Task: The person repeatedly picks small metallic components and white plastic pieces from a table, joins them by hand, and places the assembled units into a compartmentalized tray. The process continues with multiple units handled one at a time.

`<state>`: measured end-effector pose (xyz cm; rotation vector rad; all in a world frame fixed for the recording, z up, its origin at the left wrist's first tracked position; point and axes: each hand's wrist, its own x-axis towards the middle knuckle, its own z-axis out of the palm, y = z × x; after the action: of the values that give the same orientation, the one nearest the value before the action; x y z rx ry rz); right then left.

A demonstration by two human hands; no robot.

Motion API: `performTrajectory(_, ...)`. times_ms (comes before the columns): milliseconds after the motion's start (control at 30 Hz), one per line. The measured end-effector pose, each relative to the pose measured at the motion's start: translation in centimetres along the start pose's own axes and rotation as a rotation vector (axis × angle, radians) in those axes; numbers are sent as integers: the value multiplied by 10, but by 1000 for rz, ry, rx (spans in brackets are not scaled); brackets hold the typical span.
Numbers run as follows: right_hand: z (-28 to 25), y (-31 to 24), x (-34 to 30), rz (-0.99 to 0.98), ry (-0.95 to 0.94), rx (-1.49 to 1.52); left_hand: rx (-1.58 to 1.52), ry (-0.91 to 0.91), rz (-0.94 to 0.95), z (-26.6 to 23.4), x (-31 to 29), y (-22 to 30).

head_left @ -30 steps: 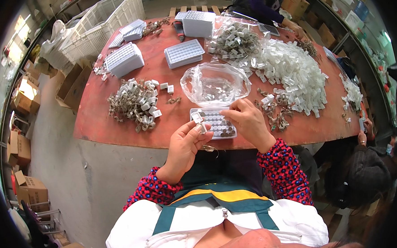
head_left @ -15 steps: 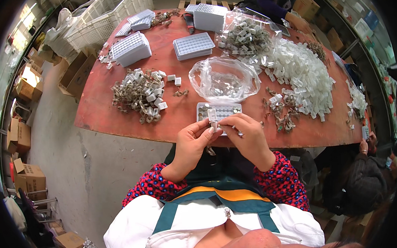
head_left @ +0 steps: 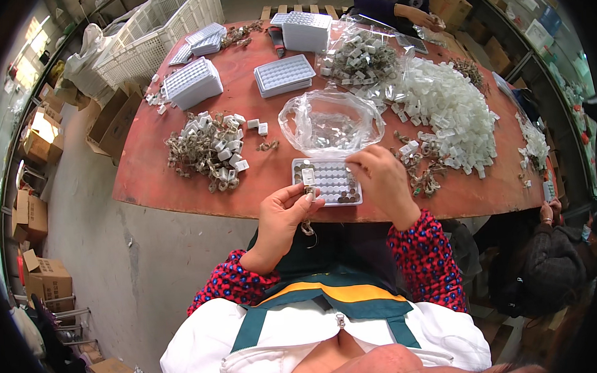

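Note:
My left hand (head_left: pixel 283 221) pinches a small white plastic case (head_left: pixel 309 178) upright between thumb and fingers, over the left part of a white tray. A thin wire loop (head_left: pixel 307 230) hangs below that hand. The tray (head_left: pixel 332 160) lies at the table's near edge, with rows of round pockets. Several small round discs (head_left: pixel 348 197), like button cells, sit in its corners. At the tray's upper right corner is my right hand (head_left: pixel 386 185), its fingertips drawn together; whether something is between them is hidden.
Beyond the tray lies an open clear plastic bag (head_left: pixel 332 127) with small shiny pieces. Piles of wired white cases (head_left: pixel 209 150) and translucent plastic pieces (head_left: pixel 450 111) flank it. Stacked trays (head_left: pixel 284 76) stand farther back. A co-worker's hand (head_left: pixel 421 16) shows at the far side.
My right hand has moved away from the white case, up and right to the tray's corner. My left hand, still holding the case, has shifted slightly left.

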<state>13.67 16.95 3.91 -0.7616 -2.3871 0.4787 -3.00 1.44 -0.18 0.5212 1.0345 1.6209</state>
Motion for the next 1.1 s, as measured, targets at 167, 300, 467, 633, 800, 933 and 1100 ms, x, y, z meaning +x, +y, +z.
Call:
performTrajectory(167,9,22,-1,-67,6,-203,-9,4,-3,3,1,1)
performTrajectory(300,13,25,-3,-148,-3,-204,-15,-7,7,7,1,-1)
performTrajectory(467,7,22,5,-176,-35,-111,-4,-20,14,11,0,-1)
performTrajectory(633,-3,-4,-3,110,-160,443,7,-18,19,13,0,-2)
performTrajectory(800,8,-35,-17,-128,36,234,52,-58,77,16,0,-3)
performTrajectory(933,11,-41,-19,-139,42,147,135,-39,101,15,-3,-3)
performTrajectory(1100,11,-39,-22,-142,-5,190,128,-14,103,10,-2,-8)
